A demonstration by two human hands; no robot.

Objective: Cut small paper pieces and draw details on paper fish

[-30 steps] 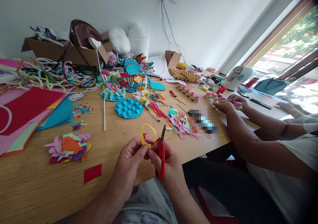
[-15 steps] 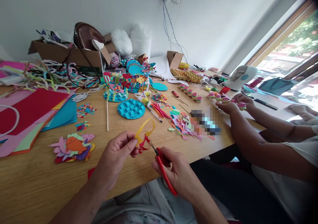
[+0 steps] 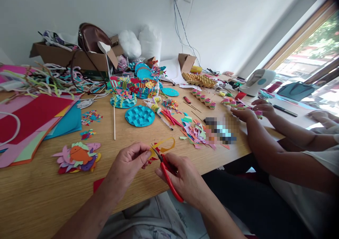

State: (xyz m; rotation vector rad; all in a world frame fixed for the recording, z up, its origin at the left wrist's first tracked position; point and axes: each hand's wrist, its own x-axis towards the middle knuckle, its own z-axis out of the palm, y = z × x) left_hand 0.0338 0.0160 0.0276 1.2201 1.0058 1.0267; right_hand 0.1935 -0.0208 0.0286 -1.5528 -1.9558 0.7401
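Note:
Between thumb and fingers, my left hand (image 3: pixel 134 158) pinches a yellow paper strip (image 3: pixel 167 145) that curls away to the right. My right hand (image 3: pixel 182 173) is closed round the red handles of a pair of scissors (image 3: pixel 169 182). Their blades meet the yellow paper close to my left fingertips. Red paper scraps (image 3: pixel 154 157) show just under the blades; whether they are held or lie on the table I cannot tell. Left of my hands lies a pile of paper fish (image 3: pixel 82 156), an orange one on top. A red paper piece (image 3: pixel 97 185) peeks out beside my left forearm.
Ahead sit a blue egg-carton disc (image 3: pixel 140 116), glue bottles (image 3: pixel 153 106) and paper scraps (image 3: pixel 196 133). Coloured paper sheets (image 3: pixel 39 118) cover the left side. At right, a co-worker's hands (image 3: pixel 245 114) hold a painted egg-carton strip. A cardboard box (image 3: pixel 71 60) stands at the back.
The scissors have moved left and up to the yellow paper at my left fingertips. The strip's loop has swung to the right and lower. My left hand has shifted slightly right.

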